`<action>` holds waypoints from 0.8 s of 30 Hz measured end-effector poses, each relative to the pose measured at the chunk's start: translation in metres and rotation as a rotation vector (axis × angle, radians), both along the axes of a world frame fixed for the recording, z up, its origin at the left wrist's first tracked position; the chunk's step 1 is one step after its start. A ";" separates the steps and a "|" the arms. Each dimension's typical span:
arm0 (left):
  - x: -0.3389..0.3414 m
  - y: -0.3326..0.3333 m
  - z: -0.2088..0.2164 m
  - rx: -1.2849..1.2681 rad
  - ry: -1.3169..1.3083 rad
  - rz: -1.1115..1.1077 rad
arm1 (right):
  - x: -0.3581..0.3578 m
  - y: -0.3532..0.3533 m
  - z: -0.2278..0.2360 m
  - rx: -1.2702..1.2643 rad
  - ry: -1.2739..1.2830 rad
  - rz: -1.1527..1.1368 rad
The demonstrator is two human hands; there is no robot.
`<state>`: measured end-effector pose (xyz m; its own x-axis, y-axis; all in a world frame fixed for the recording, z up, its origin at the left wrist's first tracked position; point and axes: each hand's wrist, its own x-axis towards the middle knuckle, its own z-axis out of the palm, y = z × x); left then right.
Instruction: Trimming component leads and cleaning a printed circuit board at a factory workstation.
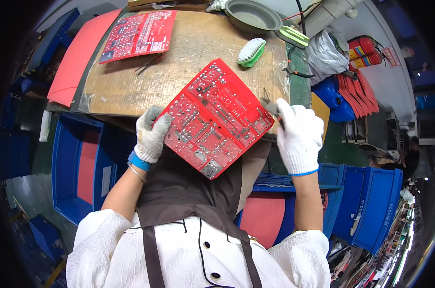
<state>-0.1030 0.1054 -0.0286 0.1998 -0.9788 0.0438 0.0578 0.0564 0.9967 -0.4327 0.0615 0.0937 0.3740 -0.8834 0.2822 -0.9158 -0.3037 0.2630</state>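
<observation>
Worn brown board covers the workbench (131, 86), where a second red circuit panel (139, 34) is laid at eleven o'clock and a green-backed brush (251, 51) at one o'clock. At the centre a red circuit board (215, 117) is held tilted over the bench's near edge, solder side up. Its lower-left edge is gripped by the gloved left hand (150, 136); the gloved right hand (299, 134) is clenched round a small metal tool (269, 104) whose tip is touching the board's right edge. The board is judged light, stiff and thin, with sharp solder points, so it is best taken by its bare edges. A grey basin (253, 15) at twelve o'clock appears empty. Red sheets are seen in the blue crates (64, 168) below the bench at eight and five o'clock.
</observation>
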 end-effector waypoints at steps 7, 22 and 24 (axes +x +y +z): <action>-0.007 -0.004 0.002 -0.012 0.053 0.035 | 0.006 -0.011 -0.003 -0.111 0.098 -0.052; -0.004 -0.002 0.001 0.017 0.062 0.024 | 0.036 -0.006 0.004 -0.121 0.134 0.056; -0.005 -0.004 0.001 0.007 0.091 0.018 | 0.038 -0.001 -0.001 -0.127 0.083 0.147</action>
<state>-0.1077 0.1017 -0.0279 0.2204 -0.9752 0.0179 0.1474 0.0514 0.9877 -0.3944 0.0605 0.0925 0.5225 -0.7770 0.3510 -0.8378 -0.3916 0.3803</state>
